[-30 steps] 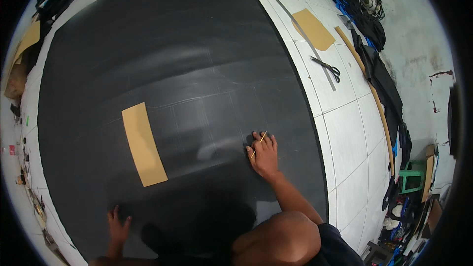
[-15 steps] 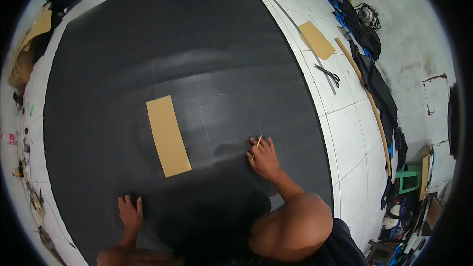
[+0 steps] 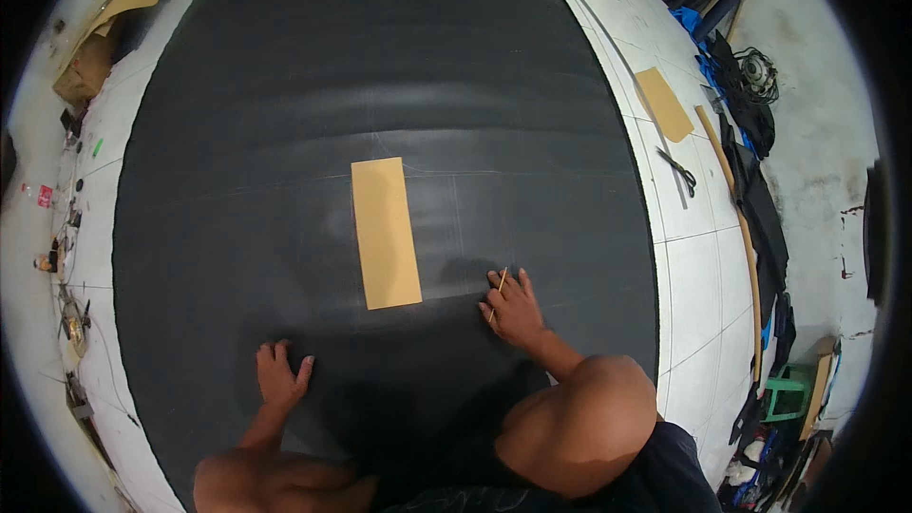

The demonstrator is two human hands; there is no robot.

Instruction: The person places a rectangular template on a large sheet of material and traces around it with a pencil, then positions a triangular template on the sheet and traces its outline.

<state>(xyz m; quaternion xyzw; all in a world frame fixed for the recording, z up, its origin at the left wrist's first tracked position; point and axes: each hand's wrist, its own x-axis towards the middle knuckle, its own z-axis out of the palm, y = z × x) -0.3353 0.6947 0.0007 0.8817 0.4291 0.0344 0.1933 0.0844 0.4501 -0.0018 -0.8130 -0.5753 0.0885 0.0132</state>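
Here, the right hand (image 3: pixel 516 309) pinches a thin pale marking stick (image 3: pixel 499 287) against the large black fabric sheet (image 3: pixel 380 85); the left hand (image 3: pixel 281 375) rests flat, fingers spread. A tan rectangular cardboard template (image 3: pixel 385 232) lies between and beyond them.

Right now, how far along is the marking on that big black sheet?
Early, it seems. A few thin pale lines already cross the black sheet above the tan card strip. In hand: the right hand holds a thin marking stick to the sheet just right of the strip, while the left hand presses flat on the sheet. Most of the sheet shows no lines, and the scissors lie off to the side.
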